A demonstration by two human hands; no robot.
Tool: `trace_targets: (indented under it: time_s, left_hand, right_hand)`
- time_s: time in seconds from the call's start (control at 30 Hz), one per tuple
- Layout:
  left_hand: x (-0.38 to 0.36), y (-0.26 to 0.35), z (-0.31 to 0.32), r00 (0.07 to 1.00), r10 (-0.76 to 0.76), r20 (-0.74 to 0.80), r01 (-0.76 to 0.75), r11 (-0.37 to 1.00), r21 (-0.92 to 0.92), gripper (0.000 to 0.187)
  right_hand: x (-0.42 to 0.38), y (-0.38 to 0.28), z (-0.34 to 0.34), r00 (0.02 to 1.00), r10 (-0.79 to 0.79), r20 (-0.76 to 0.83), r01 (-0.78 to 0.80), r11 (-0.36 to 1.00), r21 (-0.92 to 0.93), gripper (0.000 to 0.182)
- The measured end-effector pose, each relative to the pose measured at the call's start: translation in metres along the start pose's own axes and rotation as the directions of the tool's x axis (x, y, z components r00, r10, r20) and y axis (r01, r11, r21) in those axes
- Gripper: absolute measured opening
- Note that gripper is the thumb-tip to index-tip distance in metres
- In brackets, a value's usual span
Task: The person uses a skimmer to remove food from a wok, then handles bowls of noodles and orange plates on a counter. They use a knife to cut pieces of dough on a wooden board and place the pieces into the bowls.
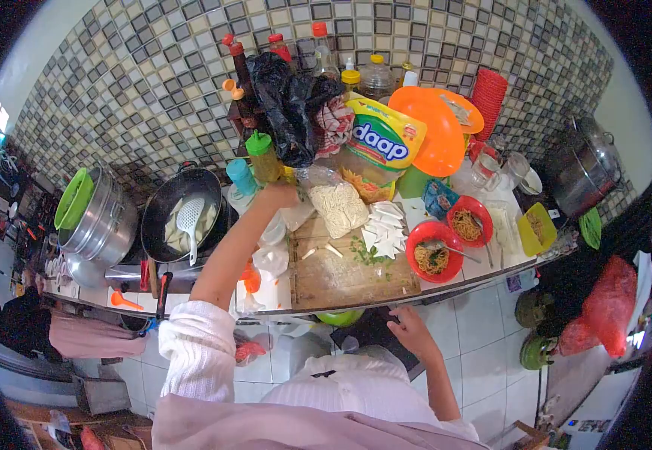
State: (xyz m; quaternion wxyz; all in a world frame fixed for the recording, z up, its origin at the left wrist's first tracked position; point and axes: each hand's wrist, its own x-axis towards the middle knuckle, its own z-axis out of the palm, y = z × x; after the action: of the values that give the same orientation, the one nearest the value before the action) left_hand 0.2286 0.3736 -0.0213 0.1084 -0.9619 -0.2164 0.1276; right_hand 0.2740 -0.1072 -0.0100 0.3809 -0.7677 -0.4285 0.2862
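My left hand [277,197] reaches across the counter to the base of a squeeze bottle [267,166] with a green cap. Its fingers are hidden behind the back of the hand, so any grip is not visible. A turquoise-lidded container [240,174] stands just left of it. To the right lies a block of dried noodles [338,210]. Below that, a wooden cutting board [318,281] carries chopped green leaves [371,253] and cut white pieces [384,227]. My right hand [413,331] hangs before the counter's front edge, fingers loosely apart and holding nothing.
On the left are a black wok [151,238] with a white slotted spatula [190,219] and a steel steamer pot [108,225]. Two red bowls of noodles [453,264] sit at the right. Bottles, a black plastic bag [288,105] and orange plates [431,146] line the back wall.
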Motion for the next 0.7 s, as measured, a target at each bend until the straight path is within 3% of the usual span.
trace_targets:
  time_s: [0.03,0.1,0.13,0.2,0.33,0.43,0.5,0.6,0.7]
  left_hand:
    - [0.004,-0.002,0.007,1.000,0.000,-0.001,0.000,1.000,0.000,0.026]
    - [0.009,-0.007,0.020,0.981,-0.050,-0.189,0.045,0.998,-0.033,0.022]
    - [0.000,-0.002,0.003,0.981,-0.050,-0.189,0.044,0.998,-0.033,0.022]
    - [-0.011,0.006,-0.025,0.988,-0.028,-0.152,0.057,0.979,0.196,0.020]
    - [-0.016,0.013,-0.041,0.987,-0.058,-0.150,0.087,0.977,0.195,0.019]
    - [-0.025,0.013,-0.047,0.979,0.072,-0.191,-0.009,0.950,0.311,0.016]
    - [-0.028,0.012,-0.051,0.970,0.207,-0.131,-0.139,0.906,0.401,0.014]
    - [-0.029,0.010,-0.057,0.980,0.200,-0.020,-0.181,0.921,0.345,0.012]
    - [-0.029,0.005,-0.060,0.953,0.297,-0.064,-0.253,0.892,0.374,0.012]
  right_hand:
    - [-0.001,0.000,-0.001,1.000,0.000,-0.001,0.000,1.000,-0.001,0.026]
    - [-0.004,0.001,-0.001,0.999,0.025,-0.026,-0.024,0.999,0.041,0.026]
    - [-0.005,0.002,-0.001,0.999,0.026,-0.026,-0.025,0.999,0.041,0.026]
    - [-0.004,0.004,0.000,0.999,0.012,-0.043,-0.010,0.999,0.040,0.027]
    - [-0.005,-0.002,-0.004,0.998,0.057,0.005,-0.057,0.997,0.052,0.030]
    - [-0.006,0.003,-0.001,0.999,0.035,-0.017,-0.034,0.997,0.063,0.030]
    - [-0.007,0.007,0.000,0.998,-0.043,-0.042,0.044,0.999,0.032,0.029]
    - [-0.006,0.007,0.000,1.000,0.007,-0.020,-0.006,0.999,0.051,0.029]
    - [-0.004,0.013,0.002,0.999,-0.013,-0.030,0.013,1.000,-0.012,0.029]
